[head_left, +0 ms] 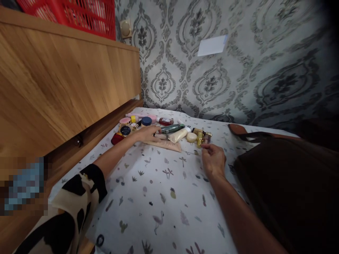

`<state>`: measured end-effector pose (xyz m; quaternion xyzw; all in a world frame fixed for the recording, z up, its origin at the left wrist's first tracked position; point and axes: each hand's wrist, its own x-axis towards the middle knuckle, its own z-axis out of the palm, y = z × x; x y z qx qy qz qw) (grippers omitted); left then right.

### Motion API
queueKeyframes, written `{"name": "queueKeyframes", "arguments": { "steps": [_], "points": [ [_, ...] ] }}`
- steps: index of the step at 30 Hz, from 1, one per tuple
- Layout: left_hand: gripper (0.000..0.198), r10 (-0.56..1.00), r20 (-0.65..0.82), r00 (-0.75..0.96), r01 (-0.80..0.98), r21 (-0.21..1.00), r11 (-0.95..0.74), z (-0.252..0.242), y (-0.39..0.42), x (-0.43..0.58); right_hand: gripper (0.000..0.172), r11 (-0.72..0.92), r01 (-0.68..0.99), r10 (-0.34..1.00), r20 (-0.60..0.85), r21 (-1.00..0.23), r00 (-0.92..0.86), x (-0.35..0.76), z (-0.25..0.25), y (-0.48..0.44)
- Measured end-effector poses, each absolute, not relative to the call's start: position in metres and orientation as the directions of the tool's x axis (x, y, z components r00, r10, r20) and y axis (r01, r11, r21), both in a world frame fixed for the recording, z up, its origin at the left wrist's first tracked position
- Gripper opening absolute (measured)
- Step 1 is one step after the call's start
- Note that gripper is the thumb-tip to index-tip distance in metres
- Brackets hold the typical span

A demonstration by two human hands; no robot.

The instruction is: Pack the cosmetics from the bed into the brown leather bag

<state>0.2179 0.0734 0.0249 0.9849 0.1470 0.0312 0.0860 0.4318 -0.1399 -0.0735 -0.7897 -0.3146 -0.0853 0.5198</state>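
My left hand reaches over a row of cosmetics, its fingers spread and touching or just above a pale slim tube. A peach tube lies below that hand. Beyond its fingertips are a green bottle and a cream tube. My right hand has thumb and forefinger pinched at the lower end of a small gold container. Its other fingers are curled. Beside the gold container sits a round cream-coloured jar.
A blue-lidded jar, a dark red bottle and a red item lie among the cosmetics on the patterned white sheet. A dark bag stands right. A wooden cabinet bearing a red basket borders the left.
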Motion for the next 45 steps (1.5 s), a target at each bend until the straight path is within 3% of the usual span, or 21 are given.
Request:
{"name": "queueKeyframes", "arguments": {
  "steps": [6, 10, 13, 17, 20, 23, 25, 27, 34, 41, 43, 45],
  "points": [
    [0.043, 0.406, 0.416, 0.814, 0.307, 0.286, -0.908, 0.011, 0.084, 0.18, 0.031, -0.28, 0.504, 0.395, 0.381, -0.817, 0.836, 0.428, -0.066, -0.141],
    [0.041, 0.591, 0.558, 0.582, 0.551, 0.264, -0.792, 0.02, 0.101, 0.163, 0.03, -0.265, 0.503, 0.392, 0.384, -0.823, 0.836, 0.426, -0.065, -0.14],
    [0.037, 0.723, 0.462, 0.514, 0.758, 0.15, -0.635, 0.025, 0.112, 0.158, 0.031, -0.259, 0.506, 0.384, 0.393, -0.823, 0.836, 0.425, -0.065, -0.139],
    [0.03, 0.735, 0.433, 0.522, 0.792, 0.073, -0.606, 0.025, 0.107, 0.16, 0.031, -0.249, 0.518, 0.377, 0.411, -0.818, 0.83, 0.426, -0.067, -0.138],
    [0.033, 0.543, 0.467, 0.698, 0.618, -0.01, -0.786, 0.023, 0.084, 0.168, 0.03, -0.231, 0.53, 0.378, 0.427, -0.816, 0.821, 0.427, -0.069, -0.138],
    [0.031, 0.245, 0.265, 0.933, 0.267, -0.048, -0.963, 0.019, 0.06, 0.181, 0.028, -0.221, 0.538, 0.366, 0.441, -0.814, 0.819, 0.427, -0.07, -0.137],
    [0.032, 0.19, 0.101, 0.977, 0.196, -0.054, -0.979, 0.015, 0.048, 0.191, 0.028, -0.222, 0.538, 0.355, 0.447, -0.813, 0.821, 0.427, -0.07, -0.137],
    [0.033, 0.211, 0.036, 0.977, 0.214, -0.07, -0.974, 0.012, 0.041, 0.199, 0.028, -0.227, 0.538, 0.343, 0.45, -0.812, 0.824, 0.426, -0.071, -0.136],
    [0.035, 0.165, 0.157, 0.974, 0.151, 0.096, -0.984, 0.015, 0.034, 0.21, 0.028, -0.244, 0.524, 0.324, 0.441, -0.816, 0.837, 0.425, -0.069, -0.134],
    [0.042, 0.162, 0.115, 0.98, 0.063, 0.591, -0.804, 0.012, 0.039, 0.212, 0.028, -0.251, 0.529, 0.331, 0.442, -0.811, 0.834, 0.425, -0.068, -0.134],
    [0.039, 0.182, 0.204, 0.962, 0.027, 0.592, -0.805, 0.009, 0.025, 0.222, 0.03, -0.252, 0.538, 0.339, 0.447, -0.804, 0.828, 0.426, -0.068, -0.135],
    [0.032, 0.249, 0.362, 0.898, 0.037, 0.502, -0.864, 0.008, 0.008, 0.236, 0.032, -0.259, 0.544, 0.339, 0.452, -0.798, 0.825, 0.427, -0.067, -0.137]
  ]
}}
